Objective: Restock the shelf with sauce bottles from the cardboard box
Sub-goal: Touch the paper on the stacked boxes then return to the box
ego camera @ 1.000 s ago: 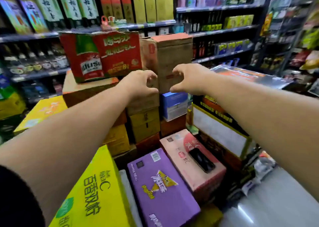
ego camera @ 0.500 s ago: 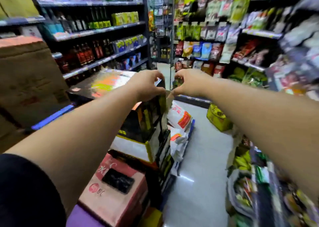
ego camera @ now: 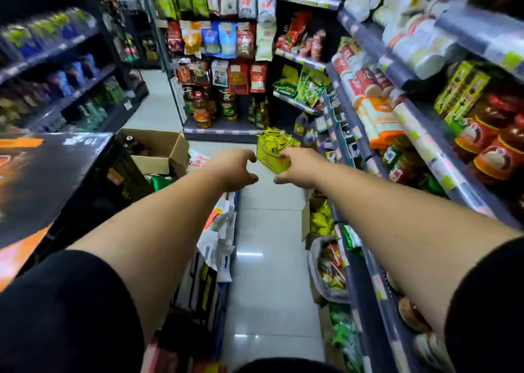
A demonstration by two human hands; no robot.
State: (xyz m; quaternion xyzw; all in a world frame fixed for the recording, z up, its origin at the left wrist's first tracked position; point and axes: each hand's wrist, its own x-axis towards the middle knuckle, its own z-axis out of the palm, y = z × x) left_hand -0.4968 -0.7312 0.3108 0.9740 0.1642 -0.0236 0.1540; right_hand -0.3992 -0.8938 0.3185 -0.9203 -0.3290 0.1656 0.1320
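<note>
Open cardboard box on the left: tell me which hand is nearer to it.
Left. The left hand hangs just right of the open cardboard box; the right hand is farther right, over the yellow packet box.

Aisle floor (ego camera: pixel 269 259) runs ahead between shelf (ego camera: pixel 425 134) on right and stacked cartons (ego camera: pixel 42 180) on left. Open cardboard box (ego camera: pixel 158 151) beyond cartons, bottles (ego camera: pixel 130 141) inside. Box of packets (ego camera: pixel 273 151) on floor ahead. End rack (ego camera: pixel 224 69) behind it.
</note>
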